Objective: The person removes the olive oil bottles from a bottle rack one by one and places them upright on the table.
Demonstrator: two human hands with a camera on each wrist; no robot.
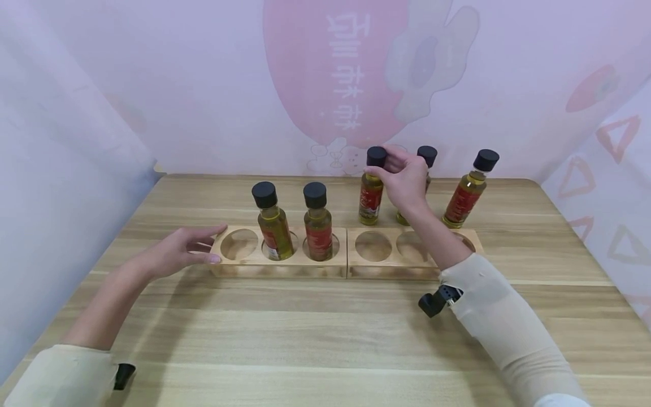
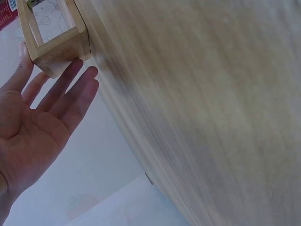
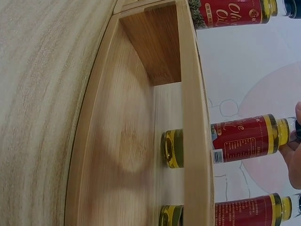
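A wooden tabletop fills most of the head view, backed by a pale curtain printed with a pink strawberry. On it, side by side and touching end to end, lie two wooden racks, each with three round holes. The left rack carries two oil bottles: one in its middle hole, tilted slightly, and one upright in its right hole; its left hole holds nothing. The right rack has no bottle in the two holes that show (its third hole is hidden behind the forearm).

Behind the right rack three more oil bottles stand on the tabletop. The right hand reaches over that rack and pinches the black cap of the leftmost bottle between thumb and fingertips; that bottle is upright, just behind the rack. The second bottle is largely hidden behind the hand, and the third leans a little, further right.

The left hand lies with straight, spread fingers, holding nothing, its fingertips touching the left end of the left rack.
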